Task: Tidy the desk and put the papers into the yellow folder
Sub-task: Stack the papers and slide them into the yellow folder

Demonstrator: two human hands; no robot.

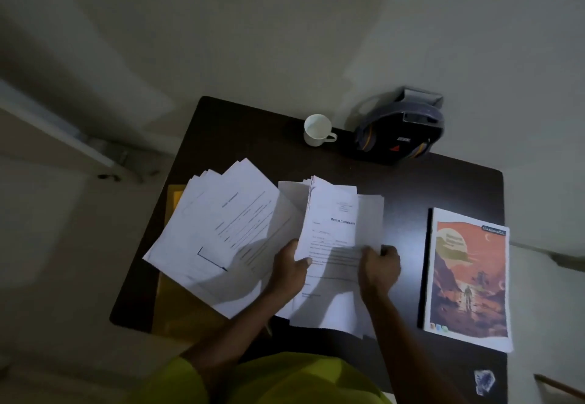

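Note:
On the dark desk [411,182], a fanned stack of white printed papers [221,229] lies over the yellow folder [172,302], which shows only at the left edge. A second bundle of papers [335,213], topped by a sheet headed "Medical Certificate", is held between both hands. My left hand [289,269] grips its left edge, thumb on top. At the bundle's right side my right hand [380,266] is closed on the sheets.
A white mug [317,129] and a dark helmet [399,134] stand at the desk's back edge. A book with an orange astronaut cover [468,277] lies at the right. A small crumpled wrapper [484,381] sits near the front right corner.

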